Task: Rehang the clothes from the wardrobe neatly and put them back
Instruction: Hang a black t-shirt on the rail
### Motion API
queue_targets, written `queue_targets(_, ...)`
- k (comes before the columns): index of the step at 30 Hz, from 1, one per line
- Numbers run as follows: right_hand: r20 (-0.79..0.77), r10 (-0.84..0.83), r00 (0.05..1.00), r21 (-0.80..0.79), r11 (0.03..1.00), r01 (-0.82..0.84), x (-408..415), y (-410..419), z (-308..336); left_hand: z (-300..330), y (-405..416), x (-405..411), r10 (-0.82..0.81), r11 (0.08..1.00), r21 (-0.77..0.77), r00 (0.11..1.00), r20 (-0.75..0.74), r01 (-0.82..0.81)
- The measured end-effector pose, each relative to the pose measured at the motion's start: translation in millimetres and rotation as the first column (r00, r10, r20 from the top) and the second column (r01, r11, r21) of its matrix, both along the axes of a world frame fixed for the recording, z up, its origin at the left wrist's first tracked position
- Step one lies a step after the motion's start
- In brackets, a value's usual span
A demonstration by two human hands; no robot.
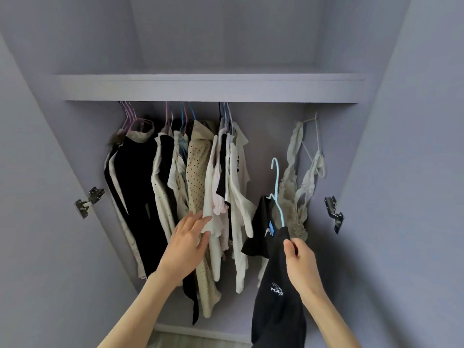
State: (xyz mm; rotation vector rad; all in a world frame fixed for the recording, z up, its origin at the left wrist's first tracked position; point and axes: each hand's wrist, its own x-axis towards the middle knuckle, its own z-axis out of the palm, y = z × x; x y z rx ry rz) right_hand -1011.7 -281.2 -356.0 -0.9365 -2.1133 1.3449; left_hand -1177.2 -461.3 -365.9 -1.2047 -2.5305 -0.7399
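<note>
Low right of centre, the right hand (300, 262) pinched the black printed T-shirt (275, 285) on its pale blue plastic hanger (277, 192), which could slip off, while the open left hand (189, 243) pressed the hanging cream garments (213, 197).

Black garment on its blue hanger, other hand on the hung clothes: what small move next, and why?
Probably lift the blue hanger to the gap right of the hung clothes. The right hand pinches the black garment below that gap; the left hand rests open on them.

matt black cloth shirt (275, 297), glossy plastic hanger (277, 194)
</note>
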Motion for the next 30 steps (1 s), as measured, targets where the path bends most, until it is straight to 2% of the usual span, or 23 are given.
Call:
queue_targets(2,-0.024,-0.027,0.999,0.009,1.000,0.027,-19,7,4,3,16,-20,-0.001,0.998,-0.064,0.998,-0.069,-0.004)
queue_targets(5,-0.050,-0.052,0.997,0.038,0.998,0.054,-51,19,9,12,54,-47,0.084,0.988,-0.129,0.996,0.009,-0.082)
queue_targets(10,-0.068,-0.085,0.994,0.093,0.992,0.091,-111,36,21,30,119,-100,0.161,0.987,-0.019,0.979,0.123,-0.160)
queue_targets(15,-0.101,-0.092,0.991,0.157,0.982,0.108,-166,48,46,41,162,-141,0.235,0.960,0.073,0.921,0.312,-0.270)
queue_targets(17,-0.111,-0.097,0.989,0.173,0.978,0.115,-188,58,54,42,168,-154,0.175,0.965,0.125,0.921,0.349,-0.230)
queue_targets(19,-0.091,-0.099,0.991,0.180,0.977,0.114,-206,68,57,40,166,-164,0.037,0.967,0.219,0.918,0.394,-0.133)
queue_targets(22,-0.079,-0.098,0.992,0.205,0.972,0.112,-228,81,56,34,160,-176,-0.083,0.957,0.288,0.921,0.380,-0.032)
queue_targets(30,-0.180,-0.059,0.982,0.244,0.964,0.103,-275,90,65,26,150,-187,-0.137,0.960,0.278,0.934,0.329,0.043)
